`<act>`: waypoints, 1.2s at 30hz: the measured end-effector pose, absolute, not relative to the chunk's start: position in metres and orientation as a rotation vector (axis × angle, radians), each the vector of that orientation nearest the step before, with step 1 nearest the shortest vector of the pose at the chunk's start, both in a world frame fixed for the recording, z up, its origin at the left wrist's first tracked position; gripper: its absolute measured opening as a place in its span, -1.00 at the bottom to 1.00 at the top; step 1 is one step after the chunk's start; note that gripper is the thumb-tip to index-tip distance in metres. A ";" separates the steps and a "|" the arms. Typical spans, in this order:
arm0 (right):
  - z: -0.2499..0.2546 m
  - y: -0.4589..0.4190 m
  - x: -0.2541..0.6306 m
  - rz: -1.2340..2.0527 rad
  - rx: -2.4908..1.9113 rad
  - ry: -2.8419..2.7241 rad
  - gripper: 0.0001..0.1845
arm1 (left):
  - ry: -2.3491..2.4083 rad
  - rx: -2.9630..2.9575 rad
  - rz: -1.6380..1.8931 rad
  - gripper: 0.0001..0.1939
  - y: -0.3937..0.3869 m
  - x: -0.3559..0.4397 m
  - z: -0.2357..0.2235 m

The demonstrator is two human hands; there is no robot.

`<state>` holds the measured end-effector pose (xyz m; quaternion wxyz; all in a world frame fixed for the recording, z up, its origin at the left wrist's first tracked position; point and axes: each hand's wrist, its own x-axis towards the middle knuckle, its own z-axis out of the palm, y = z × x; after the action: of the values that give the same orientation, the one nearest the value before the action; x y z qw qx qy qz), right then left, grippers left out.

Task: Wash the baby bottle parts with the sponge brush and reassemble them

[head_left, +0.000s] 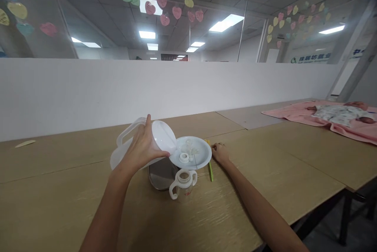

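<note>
My left hand (pixel 144 142) is wrapped round a white plastic pitcher (pixel 163 136), tilted to the right with its lip over the left rim of a pale plate (pixel 203 159). In the plate lie a white ring-shaped cap (pixel 184 157) and small clear parts I cannot make out. In front of the plate a clear baby bottle (pixel 184 191) stands upright without a top, with two white handles. My right hand (pixel 220 153) rests on the table at the plate's right edge, fingers curled; whether they grip the rim is hidden. Beside it lies a thin yellow-green stick-like handle (pixel 211 171).
A dark grey round-edged object (pixel 161 177) lies under the pitcher, left of the bottle. At the far right, a baby-like figure in patterned clothing (pixel 335 114) lies on a pink towel (pixel 291 112). A white wall (pixel 118 87) borders the wooden table (pixel 59 205) at the back.
</note>
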<state>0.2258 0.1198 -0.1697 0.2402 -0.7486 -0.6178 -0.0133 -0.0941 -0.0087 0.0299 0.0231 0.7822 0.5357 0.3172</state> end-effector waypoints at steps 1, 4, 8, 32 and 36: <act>-0.170 0.119 0.225 -0.041 -2.046 -1.709 -0.67 | 1.651 2.442 1.011 0.33 -0.011 -0.093 0.032; -0.168 0.116 0.224 -0.054 -2.051 -1.755 -0.66 | 1.635 2.490 1.061 0.31 -0.017 -0.090 0.035; -0.167 0.113 0.222 -0.069 -2.065 -1.797 -0.65 | 1.631 2.573 1.038 0.28 -0.016 -0.089 0.032; -0.158 0.104 0.219 -0.113 -2.115 -1.892 -0.63 | 1.584 2.538 0.882 0.00 -0.061 -0.095 0.065; -0.157 0.102 0.219 -0.120 -2.111 -1.894 -0.64 | 1.585 2.549 0.809 -0.04 -0.059 -0.095 0.064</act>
<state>0.2189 0.1020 -0.1571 0.1511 -0.7351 -0.6596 -0.0419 -0.0952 -0.0593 0.0643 0.0166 0.8199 0.5097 0.2601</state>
